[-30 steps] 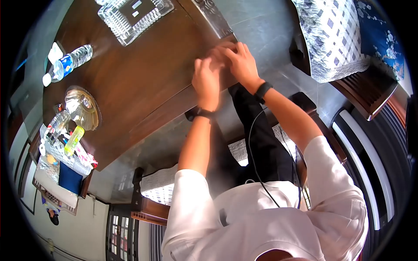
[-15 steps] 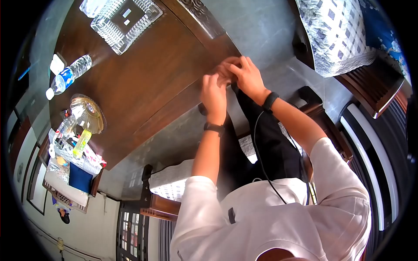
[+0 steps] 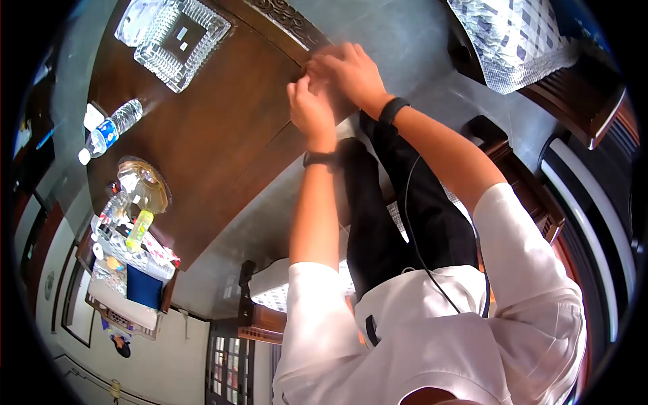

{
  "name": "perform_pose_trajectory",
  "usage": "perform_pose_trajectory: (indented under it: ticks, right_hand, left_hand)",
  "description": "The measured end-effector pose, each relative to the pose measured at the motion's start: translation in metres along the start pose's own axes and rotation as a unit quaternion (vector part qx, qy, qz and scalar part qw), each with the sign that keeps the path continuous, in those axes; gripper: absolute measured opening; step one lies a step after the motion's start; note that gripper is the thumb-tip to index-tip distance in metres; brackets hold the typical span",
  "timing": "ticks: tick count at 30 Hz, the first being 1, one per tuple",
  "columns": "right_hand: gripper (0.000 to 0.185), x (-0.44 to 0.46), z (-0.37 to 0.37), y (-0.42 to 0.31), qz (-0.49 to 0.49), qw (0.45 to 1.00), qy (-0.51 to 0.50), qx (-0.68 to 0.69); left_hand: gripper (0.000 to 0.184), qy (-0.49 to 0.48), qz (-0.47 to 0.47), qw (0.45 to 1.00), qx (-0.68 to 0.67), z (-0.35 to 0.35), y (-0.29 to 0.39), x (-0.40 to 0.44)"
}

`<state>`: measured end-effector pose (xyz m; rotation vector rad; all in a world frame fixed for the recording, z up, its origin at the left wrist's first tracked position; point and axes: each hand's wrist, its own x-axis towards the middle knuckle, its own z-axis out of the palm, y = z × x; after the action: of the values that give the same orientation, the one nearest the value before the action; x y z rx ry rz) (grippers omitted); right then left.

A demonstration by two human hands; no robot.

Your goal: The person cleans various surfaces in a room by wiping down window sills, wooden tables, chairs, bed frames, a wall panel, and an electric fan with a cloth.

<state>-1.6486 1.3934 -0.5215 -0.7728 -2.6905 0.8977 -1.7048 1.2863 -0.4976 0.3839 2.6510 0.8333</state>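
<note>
My left hand (image 3: pixel 312 111) and my right hand (image 3: pixel 354 77) are held close together above the edge of the dark wooden table (image 3: pixel 229 135). The fingers of both hands are curled in and partly smeared by motion. Whatever lies between them, if anything, is hidden. Each wrist wears a black band. Farther off on the tabletop, out of reach of my fingers, stands a square cut-glass tray (image 3: pixel 216 34) with small white pieces inside. A plastic water bottle (image 3: pixel 111 131) with a blue label lies on its side.
A glass bowl (image 3: pixel 158 185) and a yellow-green bottle (image 3: pixel 140 229) are at the table's left end. A wooden seat with a checked cover (image 3: pixel 506 40) stands at upper right. A black cable (image 3: pixel 413 236) hangs over my lap. A person (image 3: pixel 120 344) is in the background.
Both hands have shifted up and left in the view, farther out from my body, staying together with fingers curled. The camera view has turned slightly; the tabletop things lie where they were.
</note>
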Motion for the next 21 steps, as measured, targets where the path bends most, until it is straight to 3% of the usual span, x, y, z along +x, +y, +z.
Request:
perform_pose_trajectory:
  ticks: [5,8,10,12,16,21]
  right_hand:
    - [0.021,-0.072,-0.020,-0.011,0.030,0.999,-0.025,0.024]
    - [0.018,-0.118,-0.043,-0.031,0.099,0.987,-0.113,0.051]
    - [0.025,-0.179,-0.021,-0.014,0.077,0.975,-0.202,-0.059]
    - [0.026,-0.211,-0.053,-0.026,0.138,0.956,-0.259,-0.017]
    - [0.029,-0.265,-0.103,-0.030,0.188,0.966,-0.175,0.020]
    - [0.040,-0.284,-0.218,-0.030,0.255,0.963,-0.068,0.061]
  left_hand:
    - [0.028,-0.059,0.014,0.998,-0.001,0.001,-0.023,-0.068]
    - [0.024,-0.140,-0.012,0.986,-0.087,0.000,-0.056,-0.114]
    - [0.029,-0.350,0.015,0.934,0.070,-0.030,-0.056,-0.138]
    - [0.033,-0.384,0.023,0.922,0.039,-0.021,-0.099,-0.173]
    - [0.036,-0.443,0.047,0.895,0.020,-0.028,-0.080,-0.202]
    - [0.040,-0.491,0.118,0.863,-0.006,-0.011,0.017,-0.208]
